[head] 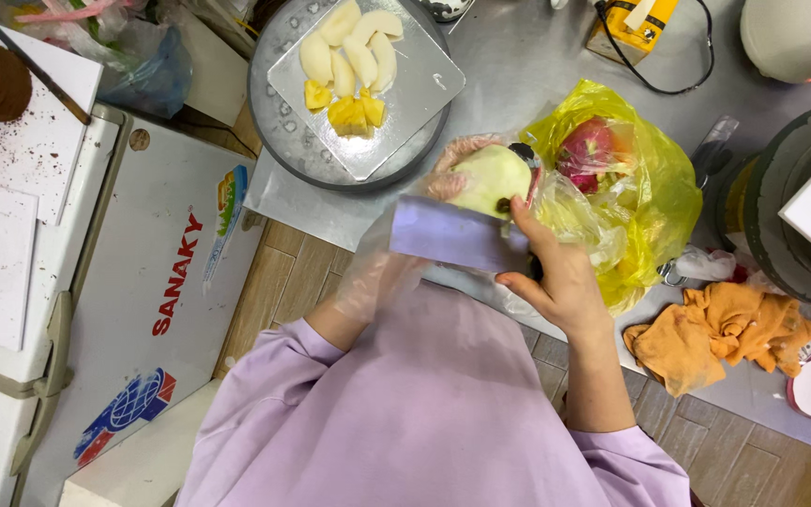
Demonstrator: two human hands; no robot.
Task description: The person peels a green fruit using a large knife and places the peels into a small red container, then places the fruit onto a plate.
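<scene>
Over the grey metal bench (537, 66), just in front of the lilac-sleeved person, a pale, mostly peeled round fruit (492, 178) is held up above the bench edge. The left hand (443, 174), inside a thin clear plastic glove, cups the fruit from the far side with its fingers curled closed around it. The bare right hand (556, 272) has its fingers closed on the handle of a broad rectangular knife blade (457, 235), which lies flat against the near side of the fruit. Almost all of the fruit's visible surface is already bare and creamy; only a small dark spot at its end shows, so the peeling looks close to done, with slicing left. On the round metal tray (283, 113) beyond, a clear cutting board (415, 84) already carries several pale fruit wedges (354, 47) and some yellow fruit chunks (349, 108). Just right of the hands, a crumpled yellow plastic bag (654, 178) holds at least one reddish whole fruit (589, 150) not yet touched. An orange cloth (720, 329) lies further right
</scene>
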